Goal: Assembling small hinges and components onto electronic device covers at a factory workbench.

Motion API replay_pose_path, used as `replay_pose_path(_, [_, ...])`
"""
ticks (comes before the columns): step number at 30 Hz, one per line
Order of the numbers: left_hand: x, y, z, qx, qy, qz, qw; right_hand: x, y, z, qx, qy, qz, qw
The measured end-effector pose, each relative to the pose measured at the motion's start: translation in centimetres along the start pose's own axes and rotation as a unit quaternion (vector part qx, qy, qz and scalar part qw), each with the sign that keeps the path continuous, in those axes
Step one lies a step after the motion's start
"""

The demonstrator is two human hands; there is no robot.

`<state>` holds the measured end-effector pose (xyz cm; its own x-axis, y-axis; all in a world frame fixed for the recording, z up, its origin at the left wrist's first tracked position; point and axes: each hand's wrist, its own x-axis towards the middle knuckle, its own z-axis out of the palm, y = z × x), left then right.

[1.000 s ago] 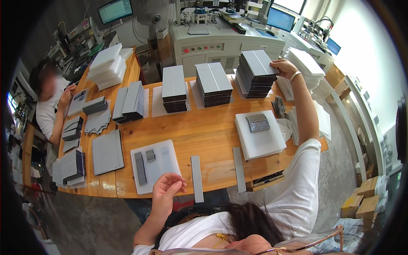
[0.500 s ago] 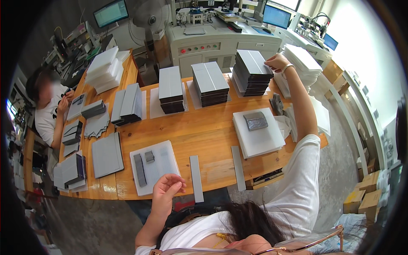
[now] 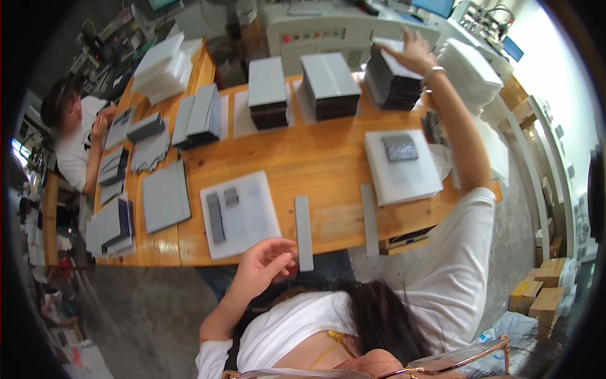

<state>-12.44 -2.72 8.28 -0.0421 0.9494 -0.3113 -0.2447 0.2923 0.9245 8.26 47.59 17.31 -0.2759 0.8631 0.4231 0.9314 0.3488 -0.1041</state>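
Note:
My right hand (image 3: 413, 55) reaches to the far right, over the top of a tall stack of grey sheets with dark edges (image 3: 392, 82). Its fingers are spread and slightly blurred, with nothing visible in them. My left hand (image 3: 265, 265) hovers at the table's front edge, fingers loosely bent and apart, empty. Just right of it lies a narrow grey strip (image 3: 303, 234); a second grey strip (image 3: 369, 219) lies farther right. Beyond the left hand, a white sheet pile (image 3: 252, 218) carries a dark grey bar (image 3: 216, 218) and a small grey block (image 3: 231, 196).
Two more grey stacks (image 3: 267, 85) (image 3: 329, 79) stand along the back of the wooden table (image 3: 252, 161). A white stack (image 3: 404, 180) bears a grey wrapped block (image 3: 400, 148). Tall white piles (image 3: 470, 76) stand at right. A co-worker (image 3: 79, 136) sits at left.
My right hand has gone from pinched fingers at the tall stack's corner to spread fingers over its top. The view has tilted, so the table sits higher; my left hand's fingers have loosened slightly.

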Motion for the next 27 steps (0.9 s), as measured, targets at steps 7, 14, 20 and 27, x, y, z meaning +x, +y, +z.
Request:
replay_pose_path(7, [-1.6,-5.0,-2.1,-0.022,-0.126,-0.173,0.977,-23.5,-5.2,-10.2,0.268,-0.044,-0.209,0.940])
replay_pose_path(14, [-1.0,-7.5,-1.3,-0.244,-0.084,-0.281,0.924,-44.4,-3.6,-6.6,0.411,-0.166,0.243,0.863])
replay_pose_path(20, [0.7,-7.8,0.7,-0.303,-0.039,-0.255,0.917,-47.3,-6.3,-1.8,0.664,-0.162,0.391,0.617])
replay_pose_path(27, [0.8,-7.2,1.2,-0.233,-0.018,-0.224,0.946,-46.7,-6.1,-1.8,0.691,-0.154,0.360,0.608])
